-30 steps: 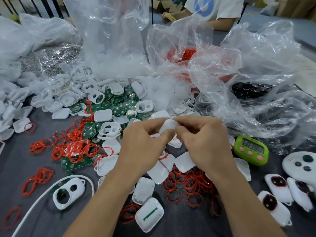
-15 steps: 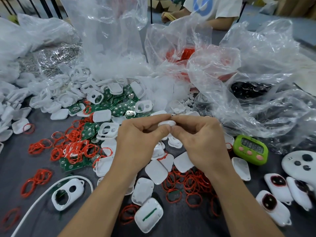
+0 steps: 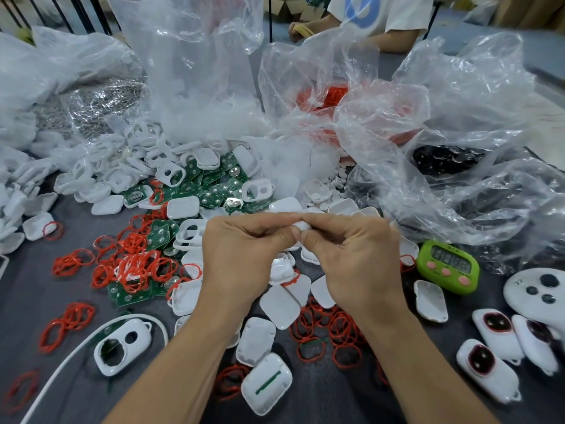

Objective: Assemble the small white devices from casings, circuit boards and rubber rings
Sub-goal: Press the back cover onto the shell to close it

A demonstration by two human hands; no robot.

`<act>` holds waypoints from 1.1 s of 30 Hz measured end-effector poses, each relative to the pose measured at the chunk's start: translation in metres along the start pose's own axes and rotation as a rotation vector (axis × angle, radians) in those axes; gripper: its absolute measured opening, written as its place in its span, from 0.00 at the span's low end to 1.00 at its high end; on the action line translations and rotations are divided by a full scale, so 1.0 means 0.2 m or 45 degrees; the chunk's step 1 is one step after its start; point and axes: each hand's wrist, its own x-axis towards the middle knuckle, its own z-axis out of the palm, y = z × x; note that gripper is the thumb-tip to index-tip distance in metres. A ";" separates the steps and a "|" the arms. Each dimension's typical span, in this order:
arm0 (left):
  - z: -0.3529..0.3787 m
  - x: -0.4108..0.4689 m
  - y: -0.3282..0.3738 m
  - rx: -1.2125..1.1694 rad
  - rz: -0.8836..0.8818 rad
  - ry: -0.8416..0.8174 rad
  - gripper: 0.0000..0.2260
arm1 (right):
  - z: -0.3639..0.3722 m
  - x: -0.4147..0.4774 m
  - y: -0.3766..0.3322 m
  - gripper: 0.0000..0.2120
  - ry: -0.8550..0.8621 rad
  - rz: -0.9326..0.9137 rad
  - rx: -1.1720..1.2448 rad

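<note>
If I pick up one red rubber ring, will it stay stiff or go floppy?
Probably floppy: the red rubber rings lie bent into uneven ovals. Likely very light, being thin loops. Neighbours may come along, since they overlap in tangled heaps.

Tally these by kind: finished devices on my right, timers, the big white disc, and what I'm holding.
Finished white plastic devices with dark red-rimmed windows: 3
Green plastic digital timer with pink buttons: 1
Large white round disc with black dots: 1
Small white plastic casing in left hand and right hand: 1
Total: 6
</note>
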 end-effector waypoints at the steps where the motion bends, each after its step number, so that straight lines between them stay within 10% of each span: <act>1: 0.00 0.00 0.00 0.003 -0.001 -0.013 0.08 | 0.00 0.00 0.00 0.08 0.000 0.003 -0.008; 11: 0.02 0.02 0.01 -0.068 -0.208 0.101 0.07 | -0.03 0.05 0.02 0.12 -0.228 0.229 0.267; 33: 0.00 0.01 0.03 0.006 -0.051 0.093 0.16 | 0.00 -0.02 -0.01 0.10 0.051 -0.069 -0.061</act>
